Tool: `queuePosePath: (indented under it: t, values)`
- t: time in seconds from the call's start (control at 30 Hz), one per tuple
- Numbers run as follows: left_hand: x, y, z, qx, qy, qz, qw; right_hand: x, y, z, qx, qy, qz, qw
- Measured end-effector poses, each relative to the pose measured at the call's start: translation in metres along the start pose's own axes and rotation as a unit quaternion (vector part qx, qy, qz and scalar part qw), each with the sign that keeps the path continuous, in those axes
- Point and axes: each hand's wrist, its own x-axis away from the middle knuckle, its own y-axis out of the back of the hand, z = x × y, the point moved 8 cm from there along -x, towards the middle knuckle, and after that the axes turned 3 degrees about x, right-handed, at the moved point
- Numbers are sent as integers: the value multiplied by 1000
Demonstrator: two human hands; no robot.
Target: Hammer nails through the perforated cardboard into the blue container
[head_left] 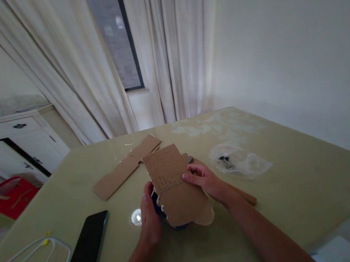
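A brown piece of cardboard (181,197) with rows of small holes and a ragged left edge is tilted up between my hands over the table. My left hand (149,218) is closed around its left side, where a dark blue object shows partly underneath. On the right edge, my right hand (203,180) pinches the cardboard, thumb on the top face near the holes and fingers curled behind. Beneath my right wrist lies a tool with a wooden handle (246,196) and a grey metal end, perhaps a hammer; my hand hides its middle.
Behind the cardboard lies a long cardboard strip (124,168). A clear plastic bag (240,160) with small black pieces is at right. To the left are a black phone (84,253), a white cable (29,244) and a small round shiny item (136,217) on the table (288,165).
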Motion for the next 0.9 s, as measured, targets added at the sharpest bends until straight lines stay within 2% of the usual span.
queuePosePath:
  t: [0.13,0.37,0.57,0.7,0.9]
  values:
    - [-3,-3,-5,24,-45,3,999,7,13,-18,-66,-4,-34,997]
    - [-4,-8,-11,-4,-61,8,998,-3,29,-36,-115,-28,-51,992]
    - [-5,-4,-3,-37,-18,26,999,-12,44,-43,-122,-40,-68,989]
    - [-4,5,-3,-72,-20,-5,997,-12,41,-42,-124,-49,-51,990]
    - [-3,11,5,-67,-31,-32,997,-1,31,-40,-142,-46,-22,989]
